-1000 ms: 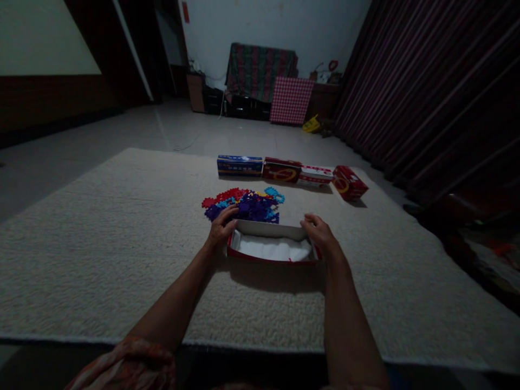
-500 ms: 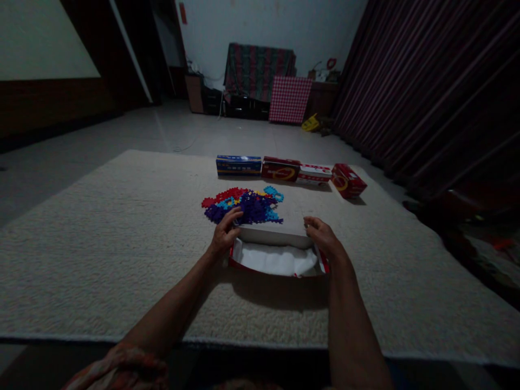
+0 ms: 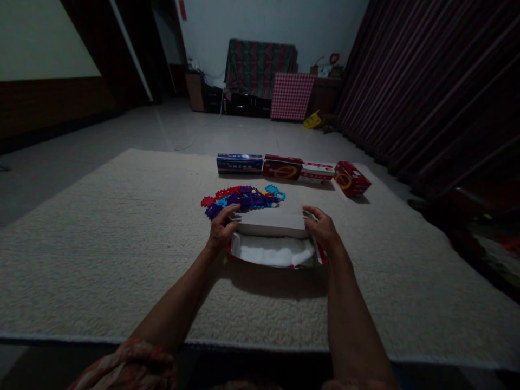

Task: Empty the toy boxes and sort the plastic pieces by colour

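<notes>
An open red box with a white inside [image 3: 276, 250] sits on the cream rug in front of me, with white tissue-like material in it. My left hand [image 3: 221, 227] grips its far left corner, and my right hand [image 3: 323, 228] grips the far right corner. Both hands have fingers curled over the far flap, which is tilted toward me. Just behind the box lies a heap of red, purple and blue plastic puzzle pieces [image 3: 244, 198].
The cream rug [image 3: 122, 238] covers the floor around me. Four closed boxes stand in a row at its far edge: a blue one [image 3: 239, 163], a red one [image 3: 281, 167], a white and red one [image 3: 316, 171], and a red one [image 3: 351, 179]. A dark curtain [image 3: 439, 92] hangs on the right.
The box has been tipped and its far flap raised and folded toward me. Both hands moved up slightly with it.
</notes>
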`<action>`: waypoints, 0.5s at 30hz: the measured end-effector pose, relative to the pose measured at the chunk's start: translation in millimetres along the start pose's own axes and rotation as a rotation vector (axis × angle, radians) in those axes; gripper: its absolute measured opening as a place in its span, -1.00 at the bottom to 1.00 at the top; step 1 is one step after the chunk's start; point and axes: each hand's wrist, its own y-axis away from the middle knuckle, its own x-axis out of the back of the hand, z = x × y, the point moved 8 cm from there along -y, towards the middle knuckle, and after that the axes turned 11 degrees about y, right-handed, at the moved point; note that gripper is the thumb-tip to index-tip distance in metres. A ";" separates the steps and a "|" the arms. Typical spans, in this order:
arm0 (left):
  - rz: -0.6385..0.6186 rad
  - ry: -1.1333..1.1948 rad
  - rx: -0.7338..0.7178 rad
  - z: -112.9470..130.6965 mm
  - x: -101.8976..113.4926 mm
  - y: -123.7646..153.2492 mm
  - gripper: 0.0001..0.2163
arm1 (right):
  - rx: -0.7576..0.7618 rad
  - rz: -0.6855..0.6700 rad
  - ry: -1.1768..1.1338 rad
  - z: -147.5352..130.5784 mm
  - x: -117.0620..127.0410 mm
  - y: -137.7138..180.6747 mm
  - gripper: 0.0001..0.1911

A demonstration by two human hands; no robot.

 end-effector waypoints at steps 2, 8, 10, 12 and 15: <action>0.013 -0.007 -0.026 3.1 0.3 -0.5 -0.62 | 0.014 0.012 -0.030 -1.9 0.5 0.3 -0.37; 0.035 -0.003 -0.086 8.3 -1.4 -3.3 -0.64 | 0.119 0.103 -0.176 -14.1 2.9 1.1 -0.48; 0.047 -0.007 -0.088 6.6 -1.0 -3.5 -0.62 | 0.127 0.114 -0.203 -14.0 2.6 1.5 -0.49; 0.071 -0.005 -0.076 2.7 0.6 -3.6 -0.60 | 0.103 0.104 -0.199 -10.6 0.9 1.1 -0.44; 0.119 0.018 -0.030 -8.1 4.5 -3.9 -0.54 | 0.064 0.106 -0.190 -3.8 -0.6 -0.3 -0.34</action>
